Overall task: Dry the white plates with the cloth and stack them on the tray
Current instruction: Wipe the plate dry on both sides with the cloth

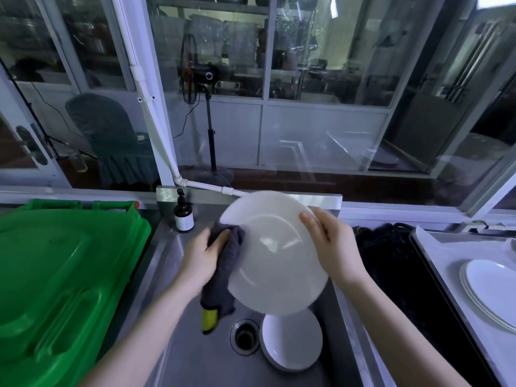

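I hold a large white plate (275, 255) tilted above the steel sink (178, 344). My right hand (332, 244) grips its right rim, thumb on the face. My left hand (202, 254) holds a grey cloth (226, 263) with a yellow-green end against the plate's left edge. More white plates (291, 340) are stacked in the sink beside the drain (245, 337). At the far right, a few white plates (491, 291) are stacked on the tray (446, 247).
A green bin lid (61, 280) fills the left side. A brown pump bottle (183, 215) stands at the sink's back left corner. A black mat (396, 263) lies between sink and tray. Glass windows rise behind the counter.
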### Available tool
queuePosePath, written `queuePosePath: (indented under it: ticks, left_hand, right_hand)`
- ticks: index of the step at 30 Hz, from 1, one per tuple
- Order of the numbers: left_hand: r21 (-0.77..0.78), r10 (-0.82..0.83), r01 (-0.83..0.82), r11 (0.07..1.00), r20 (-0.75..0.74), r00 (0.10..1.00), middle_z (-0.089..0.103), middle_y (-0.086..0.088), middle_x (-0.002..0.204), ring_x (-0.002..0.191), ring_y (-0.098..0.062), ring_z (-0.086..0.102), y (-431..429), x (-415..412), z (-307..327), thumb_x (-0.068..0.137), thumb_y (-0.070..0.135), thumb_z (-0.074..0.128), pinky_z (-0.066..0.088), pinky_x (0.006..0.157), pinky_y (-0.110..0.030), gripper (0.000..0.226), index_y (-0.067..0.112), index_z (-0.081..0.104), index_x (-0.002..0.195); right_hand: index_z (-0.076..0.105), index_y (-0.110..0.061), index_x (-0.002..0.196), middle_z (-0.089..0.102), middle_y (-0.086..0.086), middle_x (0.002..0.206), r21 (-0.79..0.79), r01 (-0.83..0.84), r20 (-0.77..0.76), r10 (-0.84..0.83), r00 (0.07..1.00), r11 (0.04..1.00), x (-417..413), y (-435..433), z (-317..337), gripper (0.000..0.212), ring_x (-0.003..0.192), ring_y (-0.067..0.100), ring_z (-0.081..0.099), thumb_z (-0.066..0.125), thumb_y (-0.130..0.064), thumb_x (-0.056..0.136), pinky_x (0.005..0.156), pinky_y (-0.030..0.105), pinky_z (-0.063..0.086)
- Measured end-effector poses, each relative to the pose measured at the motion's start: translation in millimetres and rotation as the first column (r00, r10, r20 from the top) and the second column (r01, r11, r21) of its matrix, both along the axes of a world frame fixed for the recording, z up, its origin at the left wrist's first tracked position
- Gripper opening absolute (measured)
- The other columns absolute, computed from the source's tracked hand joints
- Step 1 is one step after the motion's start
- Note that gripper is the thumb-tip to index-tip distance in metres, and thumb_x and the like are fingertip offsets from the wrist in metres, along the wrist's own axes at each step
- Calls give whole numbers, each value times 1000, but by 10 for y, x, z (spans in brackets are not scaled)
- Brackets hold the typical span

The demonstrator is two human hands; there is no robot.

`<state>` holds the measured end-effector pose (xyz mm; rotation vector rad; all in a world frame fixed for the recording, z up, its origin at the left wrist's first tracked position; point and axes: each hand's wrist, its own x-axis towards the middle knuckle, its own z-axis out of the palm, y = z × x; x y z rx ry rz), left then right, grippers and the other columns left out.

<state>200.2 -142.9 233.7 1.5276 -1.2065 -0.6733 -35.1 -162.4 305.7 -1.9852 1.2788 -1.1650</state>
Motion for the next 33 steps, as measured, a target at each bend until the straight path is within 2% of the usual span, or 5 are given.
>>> queuePosePath:
  ticks: [4,15,23,29,33]
  left_hand:
    - [15,42,-39,999,-198,979,75,9,97,95,-8,68,-5,-40,-83,98,25,57,47,81,-20,15,21,71,104]
    - [-74,-210,265,961,423,882,62,26,65,67,7,57,-71,-81,366,83,33,76,37,61,-10,28,45,55,69]
    - [134,182,-134,982,-479,859,71,5,89,90,-21,68,-74,-341,-65,98,29,57,55,82,-38,11,26,64,90]
    - [-121,78,-81,989,-32,996,74,6,88,90,-14,69,-78,-24,167,93,21,65,50,78,-19,9,12,67,93]
    - [-137,-113,181,974,397,911,64,27,74,75,7,59,-52,-79,478,84,38,73,38,63,-9,21,41,55,75]
  right_hand:
    - [59,7,91,61,23,79,21,-12,-21,12,1000,1000,41,-8,17,36,74,33,54,52,-26,103,66,38,42]
    - [67,-9,87,61,-1,69,-11,-257,-345,238,908,966,105,-22,-100,26,67,18,54,55,-26,103,67,37,41]
    - [49,-11,73,44,-4,59,114,238,351,-263,899,965,188,59,-207,35,57,5,35,49,-26,105,54,18,29]
    - [62,-22,103,74,4,89,296,-183,335,78,939,937,-196,-111,-29,12,81,14,67,63,-31,97,70,27,50]
    - [62,-17,82,63,1,76,212,-219,-259,271,927,952,-63,-299,209,29,73,13,57,59,-42,97,71,31,45]
